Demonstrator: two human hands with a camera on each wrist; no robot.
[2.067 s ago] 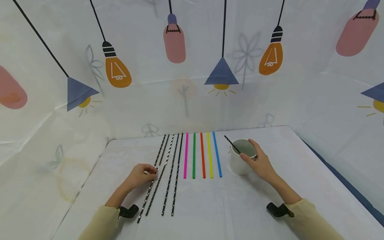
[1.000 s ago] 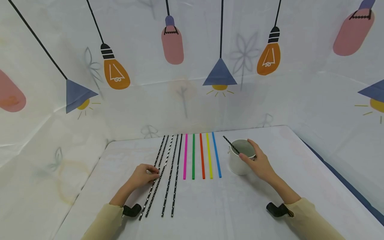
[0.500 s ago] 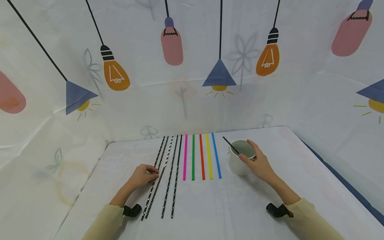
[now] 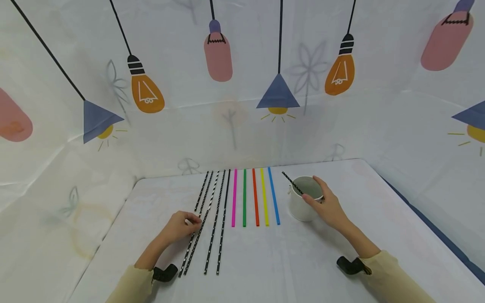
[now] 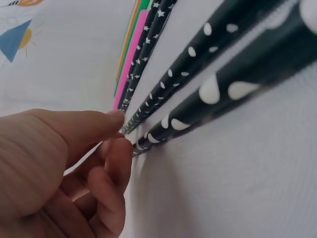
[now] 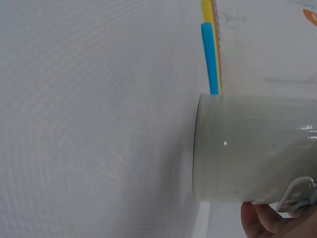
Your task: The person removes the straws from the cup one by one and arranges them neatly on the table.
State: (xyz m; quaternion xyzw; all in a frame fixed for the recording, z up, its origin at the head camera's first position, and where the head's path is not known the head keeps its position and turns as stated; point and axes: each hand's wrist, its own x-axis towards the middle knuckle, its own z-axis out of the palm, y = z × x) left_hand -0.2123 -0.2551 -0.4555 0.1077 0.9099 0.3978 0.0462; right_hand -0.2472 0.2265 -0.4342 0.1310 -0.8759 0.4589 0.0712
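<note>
My left hand point(image 4: 183, 227) is over the leftmost black dotted paper straw point(image 4: 185, 256). In the left wrist view its thumb point(image 5: 94, 124) and curled forefinger stand slightly apart beside the straws; whether they touch one is hard to tell. More black patterned straws point(image 4: 217, 210) lie to the right, roughly end to end in slanting lines. My right hand point(image 4: 329, 210) grips a small white pail point(image 4: 301, 208), thumb at the rim, fingers round the far side. One black dotted straw point(image 4: 291, 182) leans in the pail, its lower end hidden by the thumb.
Pink point(image 4: 234, 198), green point(image 4: 244, 198), red point(image 4: 255, 198), yellow point(image 4: 265, 198) and blue straws point(image 4: 274, 198) lie side by side between the black straws and the pail. A white cloth with printed lamps point(image 4: 278, 94) hangs behind the table point(image 4: 265, 261).
The leftmost lower straw has shifted right, closer to its neighbour, then stayed put. My left hand has since drawn back slightly toward me. My right hand and the pail keep their place.
</note>
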